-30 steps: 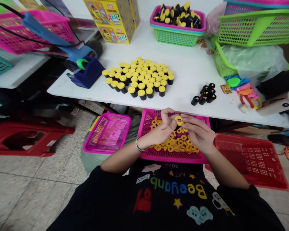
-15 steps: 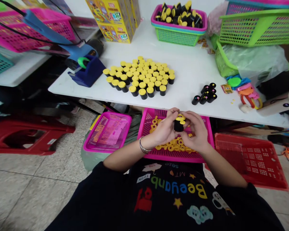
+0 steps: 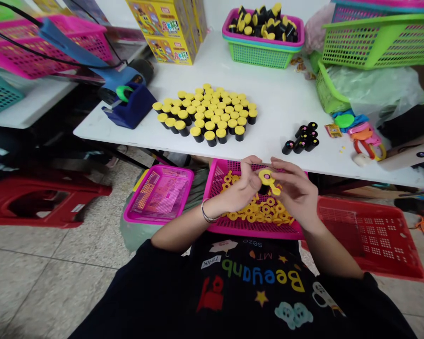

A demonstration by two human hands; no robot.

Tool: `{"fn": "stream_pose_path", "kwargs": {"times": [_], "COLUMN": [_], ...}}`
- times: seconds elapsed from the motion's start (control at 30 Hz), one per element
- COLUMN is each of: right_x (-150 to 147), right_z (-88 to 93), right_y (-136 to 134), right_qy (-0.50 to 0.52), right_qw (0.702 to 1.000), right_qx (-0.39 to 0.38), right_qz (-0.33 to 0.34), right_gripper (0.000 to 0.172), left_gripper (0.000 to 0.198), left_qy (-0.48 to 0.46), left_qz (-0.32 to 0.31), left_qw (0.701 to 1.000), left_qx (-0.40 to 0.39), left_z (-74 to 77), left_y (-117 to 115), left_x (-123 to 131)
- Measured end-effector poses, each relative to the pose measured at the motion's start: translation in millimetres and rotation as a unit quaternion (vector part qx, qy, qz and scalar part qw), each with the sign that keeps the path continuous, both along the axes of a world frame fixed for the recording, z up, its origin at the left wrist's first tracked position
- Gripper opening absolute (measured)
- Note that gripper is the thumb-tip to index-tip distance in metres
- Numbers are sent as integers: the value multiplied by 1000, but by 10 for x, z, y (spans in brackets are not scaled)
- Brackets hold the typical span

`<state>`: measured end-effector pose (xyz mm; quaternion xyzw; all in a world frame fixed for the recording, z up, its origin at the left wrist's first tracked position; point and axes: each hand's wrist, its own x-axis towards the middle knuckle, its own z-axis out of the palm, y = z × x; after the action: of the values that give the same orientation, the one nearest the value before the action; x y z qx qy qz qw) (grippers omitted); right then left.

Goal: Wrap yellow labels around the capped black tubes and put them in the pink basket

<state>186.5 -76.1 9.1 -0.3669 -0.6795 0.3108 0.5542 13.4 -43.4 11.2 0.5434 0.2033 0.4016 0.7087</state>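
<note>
Over the pink basket [image 3: 215,227], my left hand [image 3: 243,190] is closed round a small black cylinder [image 3: 263,189], its lower part mostly hidden. On the cylinder's top is a yellow ring-shaped cap [image 3: 266,176] with a tab sticking out, and a pinkish spot shows in the ring's hole. My right hand [image 3: 298,190] is just right of the cap, its fingers stretched out and apart; whether a fingertip touches the cap I cannot tell. Below both hands, loose yellow ring pieces [image 3: 265,212] lie in the basket.
Black cylinders with yellow lids [image 3: 212,113] stand grouped on the white table [image 3: 268,94]. Several black cylinders [image 3: 304,136] stand farther right. A blue tape dispenser [image 3: 129,106] is at left. Stacked baskets [image 3: 261,52] hold more lidded cylinders. A red crate [image 3: 371,240] lies right of the pink basket.
My right hand's fingers have straightened and moved off the cylinder to the right. The cylinder has tilted, so the ring's hole faces me more. My left hand keeps its hold.
</note>
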Motion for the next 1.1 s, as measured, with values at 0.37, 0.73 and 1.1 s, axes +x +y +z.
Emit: {"fn": "stream_pose_path", "kwargs": {"times": [0.37,0.73,1.1], "right_x": [-44,57,12], "right_z": [-195,-595,-1006], "right_y": [78,264,-31], "right_qy": [233,61,-587], "right_qw": [894,916,750], "right_qx": [-375,-393,-252], "right_qz": [83,49,172], "right_gripper": [36,64,46], "left_gripper": [38,33,36], "left_qy": [292,409,487], "left_qz": [22,57,160], "left_qw": [880,778,786], "left_qx": [374,474,345], "left_z": [87,-72,-291], "left_y": [249,414,1489], "left_x": [-215,-171,189]}}
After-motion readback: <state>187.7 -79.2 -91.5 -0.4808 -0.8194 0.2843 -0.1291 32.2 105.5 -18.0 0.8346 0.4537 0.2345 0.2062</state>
